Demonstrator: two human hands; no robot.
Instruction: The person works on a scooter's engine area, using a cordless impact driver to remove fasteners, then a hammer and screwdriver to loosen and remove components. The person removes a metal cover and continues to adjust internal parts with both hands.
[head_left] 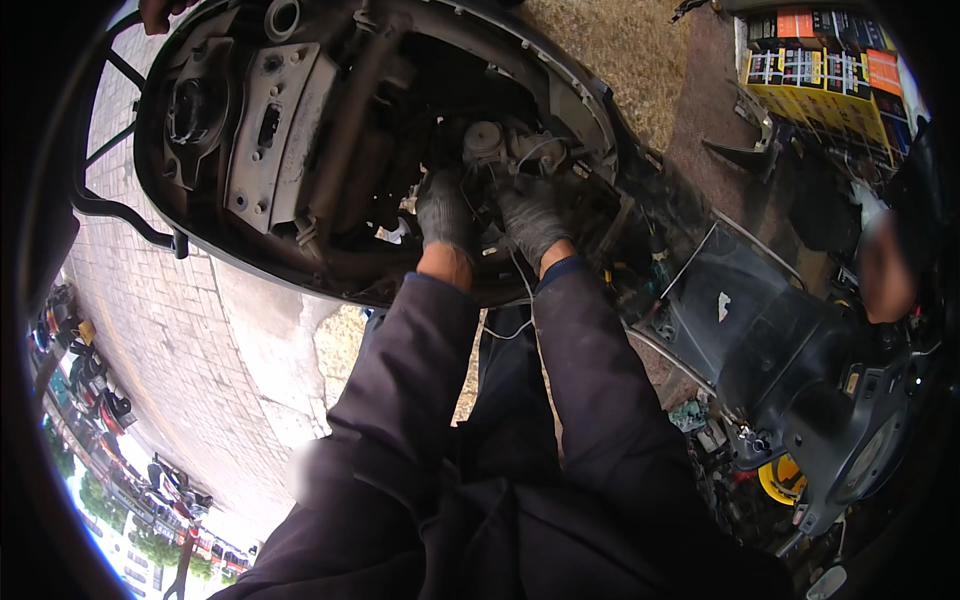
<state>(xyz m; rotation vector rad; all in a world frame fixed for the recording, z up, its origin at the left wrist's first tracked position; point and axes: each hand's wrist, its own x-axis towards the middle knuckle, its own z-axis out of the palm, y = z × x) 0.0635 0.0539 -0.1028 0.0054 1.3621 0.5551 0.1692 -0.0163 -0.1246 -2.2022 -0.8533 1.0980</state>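
My left hand [446, 210], in a grey work glove, reaches into the open body of a scooter [290, 130]. Its fingers curl down below a round-capped metal part [485, 141] that looks like a carburetor; what they grip is hidden. Close on its right, my right hand [533, 212], gloved the same way, has its fingers bent against the parts under the carburetor's right side. Whatever lies in those fingertips cannot be made out. A thin pale cable [527, 285] hangs down between my wrists and loops below the scooter's edge.
Another person's hand [160, 14] is at the scooter's rear rack [125, 210]. A second person [885, 270] is at the right, near the front panel [860, 440]. Stacked boxes [820, 90] stand far right. Tools and a yellow round object [782, 480] lie lower right.
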